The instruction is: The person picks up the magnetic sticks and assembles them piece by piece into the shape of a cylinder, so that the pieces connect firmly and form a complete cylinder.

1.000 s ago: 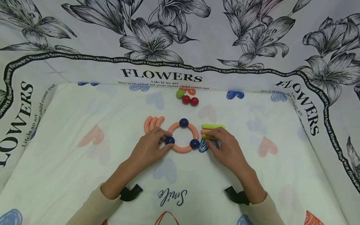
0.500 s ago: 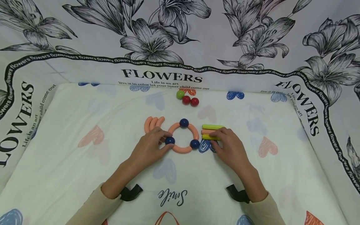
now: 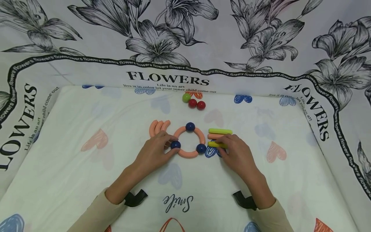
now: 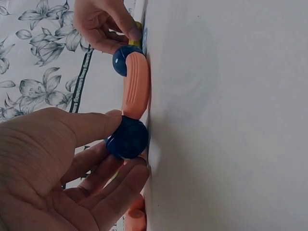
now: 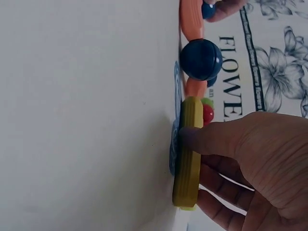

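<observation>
A ring of orange curved rods [image 3: 187, 154] joined by blue balls [image 3: 190, 127] lies flat on the cloth. My left hand [image 3: 154, 149] holds the ring's left blue ball [image 4: 127, 138], thumb on one side and fingers on the other. To the ring's right, my right hand [image 3: 237, 152] pinches a yellow straight rod [image 5: 188, 156] between thumb and fingers, close to the cloth. Just beyond it lie an orange straight rod [image 3: 213, 136] and a yellow-green rod [image 3: 220, 131]. Part of the pinched rod is hidden by my fingers in the head view.
Several orange curved rods [image 3: 157, 127] lie beside my left hand. A green ball [image 3: 186, 97] and two red balls [image 3: 192, 103] sit near the far edge of the white heart-patterned cloth [image 3: 121, 122]. A flower-printed sheet [image 3: 101, 72] surrounds it.
My right hand has drawn the near yellow rod slightly toward me, opening a gap to the orange rod. The left hand keeps its hold on the blue ball, and the ring stays put.
</observation>
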`<state>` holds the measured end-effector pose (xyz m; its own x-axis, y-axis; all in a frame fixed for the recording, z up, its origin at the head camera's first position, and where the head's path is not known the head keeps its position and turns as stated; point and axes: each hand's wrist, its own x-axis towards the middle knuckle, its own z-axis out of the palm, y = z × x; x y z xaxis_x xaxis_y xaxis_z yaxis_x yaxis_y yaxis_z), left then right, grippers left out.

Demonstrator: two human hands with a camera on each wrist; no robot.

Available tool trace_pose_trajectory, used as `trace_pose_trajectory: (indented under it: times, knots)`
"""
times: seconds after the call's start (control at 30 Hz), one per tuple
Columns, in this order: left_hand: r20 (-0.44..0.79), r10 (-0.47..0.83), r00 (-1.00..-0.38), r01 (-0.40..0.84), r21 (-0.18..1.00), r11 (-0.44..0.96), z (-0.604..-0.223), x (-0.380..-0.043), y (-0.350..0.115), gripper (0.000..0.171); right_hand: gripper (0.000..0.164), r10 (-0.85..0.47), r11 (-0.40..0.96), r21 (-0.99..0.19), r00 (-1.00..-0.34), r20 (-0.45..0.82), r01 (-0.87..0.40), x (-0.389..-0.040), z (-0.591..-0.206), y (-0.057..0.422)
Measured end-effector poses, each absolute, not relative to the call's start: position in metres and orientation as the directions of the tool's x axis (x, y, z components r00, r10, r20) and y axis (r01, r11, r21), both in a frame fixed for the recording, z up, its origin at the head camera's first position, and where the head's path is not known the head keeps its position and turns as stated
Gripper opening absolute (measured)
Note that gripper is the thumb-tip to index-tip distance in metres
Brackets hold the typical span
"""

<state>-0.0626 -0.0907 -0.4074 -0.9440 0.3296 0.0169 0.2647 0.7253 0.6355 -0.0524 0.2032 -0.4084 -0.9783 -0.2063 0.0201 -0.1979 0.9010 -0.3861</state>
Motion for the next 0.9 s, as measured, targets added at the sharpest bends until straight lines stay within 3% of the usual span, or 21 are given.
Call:
trace_pose_trajectory:
  times: [0.33, 0.6, 0.9]
  knots:
    - [0.025, 0.328, -0.944, 0.272, 0.622, 0.734, -0.407, -0.063, -0.091, 0.039, 0.03, -0.251, 0.89, -0.382, -0.967, 0.048, -0.25, -0.052, -0.407, 0.2]
    - [0.032, 0.332, -0.943, 0.279, 0.621, 0.732, -0.408, -0.062, -0.092, 0.038, 0.046, -0.249, 0.859, -0.445, -0.966, 0.068, -0.253, -0.051, -0.403, 0.2]
    - [0.023, 0.331, -0.943, 0.273, 0.624, 0.732, -0.408, -0.063, -0.091, 0.039, 0.037, -0.256, 0.809, -0.52, -0.961, 0.106, -0.273, -0.055, -0.395, 0.196]
